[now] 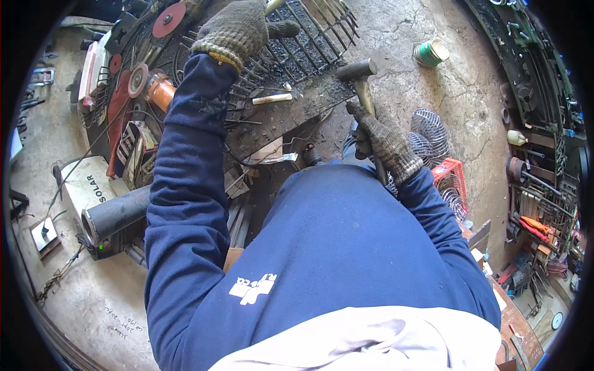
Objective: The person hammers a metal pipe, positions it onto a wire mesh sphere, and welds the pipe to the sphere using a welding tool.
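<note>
My right hand point(387, 139), in a grey knit glove, grips a hammer point(365, 93) by its wooden handle, with the dark steel head upward. My left hand point(235, 31), gloved the same way, is over the workbench at the top, fingers curled and one digit stretched toward the right. Whatever it holds is hidden; a pale wooden piece point(274, 5) shows just beyond it. Beside and under that hand lies a rack of curved dark metal rods point(315, 37). A whitish stick point(272, 99) rests on the grimy bench top point(278, 127).
On the left are an orange angle grinder point(161, 91), a red disc point(168, 20), a pale machine case point(93, 185) and a dark pipe point(117, 214). A green-and-white spool point(431, 52), wire coils point(430, 133) and a red crate point(450, 179) stand on the concrete floor, right.
</note>
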Available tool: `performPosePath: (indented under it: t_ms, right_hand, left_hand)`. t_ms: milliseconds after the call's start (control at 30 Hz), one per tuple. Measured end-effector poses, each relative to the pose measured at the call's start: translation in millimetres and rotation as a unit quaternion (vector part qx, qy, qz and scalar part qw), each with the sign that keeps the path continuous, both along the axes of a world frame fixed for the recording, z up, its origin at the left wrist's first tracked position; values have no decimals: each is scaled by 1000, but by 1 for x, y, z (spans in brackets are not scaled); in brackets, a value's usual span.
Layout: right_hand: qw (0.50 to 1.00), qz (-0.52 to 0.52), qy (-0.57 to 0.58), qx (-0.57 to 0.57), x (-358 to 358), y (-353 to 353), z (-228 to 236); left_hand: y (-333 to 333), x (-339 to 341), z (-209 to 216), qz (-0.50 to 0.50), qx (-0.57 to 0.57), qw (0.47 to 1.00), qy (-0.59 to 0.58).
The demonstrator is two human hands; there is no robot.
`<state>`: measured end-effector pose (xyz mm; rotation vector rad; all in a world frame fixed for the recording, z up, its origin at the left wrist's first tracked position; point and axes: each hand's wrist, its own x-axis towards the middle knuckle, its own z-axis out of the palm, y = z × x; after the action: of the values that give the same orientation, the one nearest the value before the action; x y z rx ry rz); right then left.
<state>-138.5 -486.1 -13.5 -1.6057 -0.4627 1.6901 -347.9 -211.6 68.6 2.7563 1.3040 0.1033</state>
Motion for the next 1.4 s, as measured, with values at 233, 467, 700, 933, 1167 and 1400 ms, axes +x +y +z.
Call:
performPosePath:
  t_ms: [233, 467, 700, 933, 1167, 1400]
  right_hand:
    - [999, -16, -35, -9, -7, 1, 13]
    - [999, -22, -28, -11, -7, 3, 19]
    - [998, 7, -65, -18, -6, 9, 33]
    - [995, 27, -100, -12, -1, 9, 33]
    - [996, -2, -87, -3, 4, 8, 14]
    - [994, 80, -78, 18, 27, 3, -2]
  left_hand:
    - [11, -2, 9, 27, -126, 988, -85]
    - [41, -48, 13, 93, -305, 915, -246]
    - [17, -50, 17, 140, -349, 883, -280]
    - [11, -47, 16, 116, -287, 921, -235]
    - [19, -47, -8, 108, -259, 924, -261]
    - [10, -39, 9, 147, -275, 921, -235]
